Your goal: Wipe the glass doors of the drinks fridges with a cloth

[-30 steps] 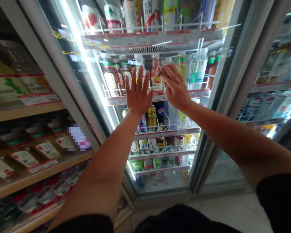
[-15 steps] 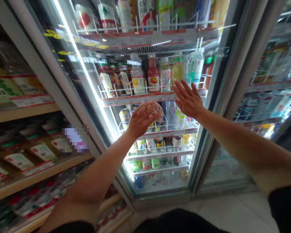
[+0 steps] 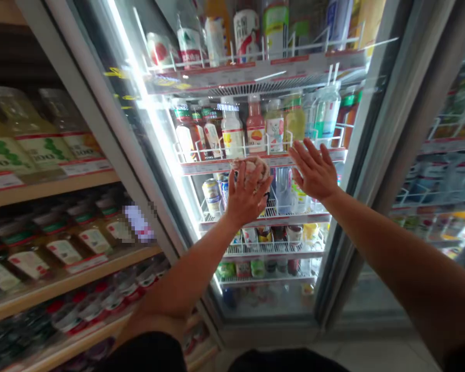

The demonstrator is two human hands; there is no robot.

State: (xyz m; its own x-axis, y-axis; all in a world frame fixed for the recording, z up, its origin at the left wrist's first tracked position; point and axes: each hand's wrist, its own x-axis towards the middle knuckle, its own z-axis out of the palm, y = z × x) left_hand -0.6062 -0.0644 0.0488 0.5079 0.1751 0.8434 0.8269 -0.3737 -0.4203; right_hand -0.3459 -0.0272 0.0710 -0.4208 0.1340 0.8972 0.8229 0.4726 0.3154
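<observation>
A glass-doored drinks cooler (image 3: 271, 323) stands in front of me, its lit shelves seen through the pane. My left hand (image 3: 246, 196) lies against the glass with its fingers spread over a crumpled pale pinkish cloth (image 3: 251, 168), pressing it to the door. The cloth shows above and between the fingers, in front of the edge of the second shelf. To the right, my right hand (image 3: 313, 170) is open, fingers stretched out, palm towards the same pane. It holds nothing; whether it touches the glass I cannot tell for sure.
Behind the glass are several bottles (image 3: 256, 126) and cans (image 3: 212, 195) on wire-fronted shelves. A wooden shelf (image 3: 62, 181) with juice bottles (image 3: 42, 139) stands close on the left. The metal door frame (image 3: 366, 150) and another cooler (image 3: 442, 170) are on the right.
The whole view has shifted, so the cooler sits further right and lower. My left hand and the cloth have slid slightly up the glass, the fingers now wider apart. My right hand stays open.
</observation>
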